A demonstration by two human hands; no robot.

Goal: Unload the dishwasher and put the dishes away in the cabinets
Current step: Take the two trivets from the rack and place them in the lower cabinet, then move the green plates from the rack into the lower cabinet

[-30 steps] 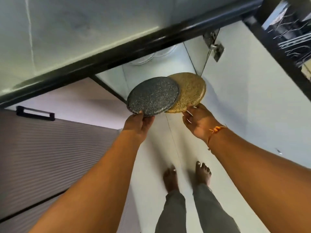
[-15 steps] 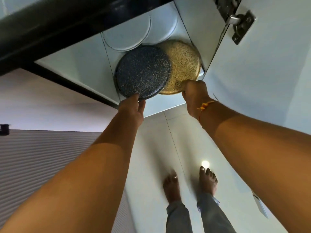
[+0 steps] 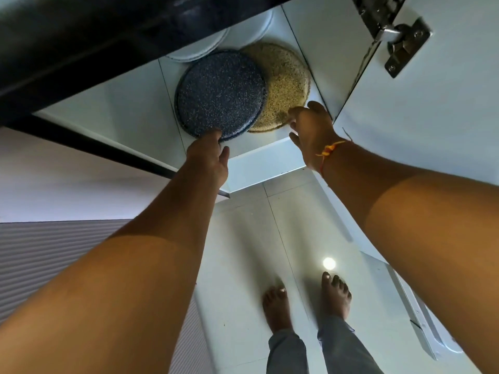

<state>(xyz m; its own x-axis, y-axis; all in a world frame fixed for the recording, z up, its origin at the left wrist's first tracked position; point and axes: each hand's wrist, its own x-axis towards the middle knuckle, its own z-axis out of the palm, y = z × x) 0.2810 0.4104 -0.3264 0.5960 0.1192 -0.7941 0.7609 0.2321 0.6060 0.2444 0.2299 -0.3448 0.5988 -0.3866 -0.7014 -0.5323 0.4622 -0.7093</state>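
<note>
We are gripping the near rim of the dark speckled plate [image 3: 220, 93] with our left hand [image 3: 209, 155], fingers curled on its edge. Our right hand [image 3: 310, 130] is pinching the near rim of the tan speckled plate [image 3: 286, 76]. Both plates are lying over the cabinet shelf [image 3: 113, 103] toward its right edge, the dark one overlapping the tan one's left side. White plates [image 3: 197, 51] are sitting just behind them. We cannot tell whether either plate is touching the shelf.
</note>
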